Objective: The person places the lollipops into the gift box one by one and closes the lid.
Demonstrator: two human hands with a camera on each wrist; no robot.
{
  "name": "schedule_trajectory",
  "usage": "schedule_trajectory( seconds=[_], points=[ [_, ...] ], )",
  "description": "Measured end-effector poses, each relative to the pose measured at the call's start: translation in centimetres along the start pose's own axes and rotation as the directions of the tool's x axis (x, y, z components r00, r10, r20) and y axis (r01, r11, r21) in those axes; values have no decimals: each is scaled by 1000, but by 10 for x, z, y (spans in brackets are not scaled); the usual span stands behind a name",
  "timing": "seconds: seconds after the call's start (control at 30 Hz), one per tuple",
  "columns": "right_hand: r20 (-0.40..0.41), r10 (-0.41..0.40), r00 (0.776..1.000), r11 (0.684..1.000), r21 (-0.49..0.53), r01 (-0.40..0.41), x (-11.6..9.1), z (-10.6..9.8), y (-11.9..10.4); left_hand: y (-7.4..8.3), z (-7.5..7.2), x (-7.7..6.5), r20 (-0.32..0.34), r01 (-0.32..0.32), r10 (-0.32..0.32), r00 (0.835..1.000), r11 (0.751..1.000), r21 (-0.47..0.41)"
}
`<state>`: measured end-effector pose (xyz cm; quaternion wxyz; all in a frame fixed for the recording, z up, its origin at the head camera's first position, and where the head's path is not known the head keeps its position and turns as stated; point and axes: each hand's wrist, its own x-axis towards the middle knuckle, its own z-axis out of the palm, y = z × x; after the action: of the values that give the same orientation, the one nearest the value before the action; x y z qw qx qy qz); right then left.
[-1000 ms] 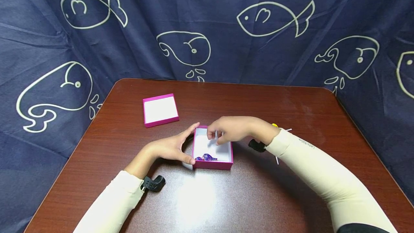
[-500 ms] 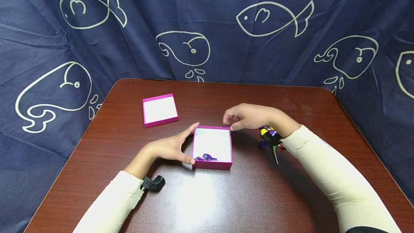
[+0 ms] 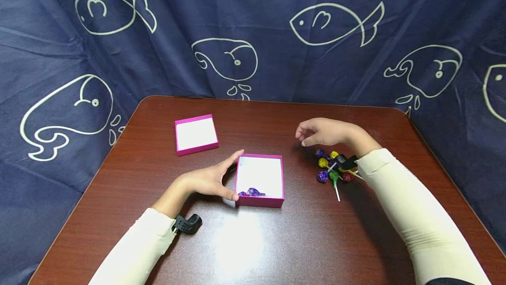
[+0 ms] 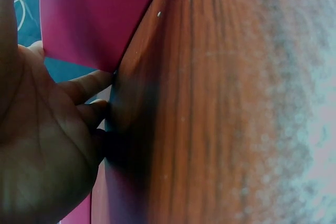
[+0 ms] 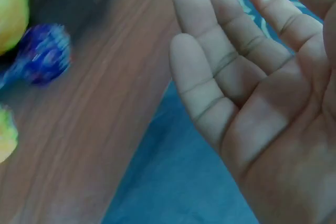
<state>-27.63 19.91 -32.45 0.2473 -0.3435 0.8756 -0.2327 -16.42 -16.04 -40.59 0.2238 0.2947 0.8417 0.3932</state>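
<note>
A pink box [image 3: 259, 202] with a white inside stands on the table; purple-wrapped lollipops [image 3: 253, 192] lie along its near wall. My left hand [image 3: 209, 182] rests against the box's left side, thumb at the near corner and a finger at the far corner. In the left wrist view, its spread fingers touch the box wall [image 4: 100, 19]. My right hand [image 3: 325, 132] is over the table, just beyond a pile of lollipops [image 3: 334, 177] in purple, yellow, green and red wrappers. It holds nothing, its fingers loosely bent. In the right wrist view, a blue-purple lollipop [image 5: 48, 53] is left of the fingers.
The pink box lid [image 3: 196, 133] lies inside up at the back left of the brown wooden table [image 3: 308, 241]. A dark blue cloth [image 3: 272, 70] with fish and whale drawings hangs behind the table. My right wrist strap [image 3: 348, 162] hides part of the lollipop pile.
My right hand has moved from inside the box to the right and back, beside the lollipop pile, uncovering much of it. The left hand and the box have stayed still.
</note>
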Motion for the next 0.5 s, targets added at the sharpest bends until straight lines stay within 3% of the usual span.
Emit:
schedule_trajectory(
  seconds=[0.17,0.5],
  points=[
    [13,65,998,998,17,-65,-2,0,13,0,0,0,3,-4,4,1000,1000,0],
    [48,118,992,991,55,-120,-7,4,28,-1,-1,1,4,-9,9,1000,1000,2]
  ],
)
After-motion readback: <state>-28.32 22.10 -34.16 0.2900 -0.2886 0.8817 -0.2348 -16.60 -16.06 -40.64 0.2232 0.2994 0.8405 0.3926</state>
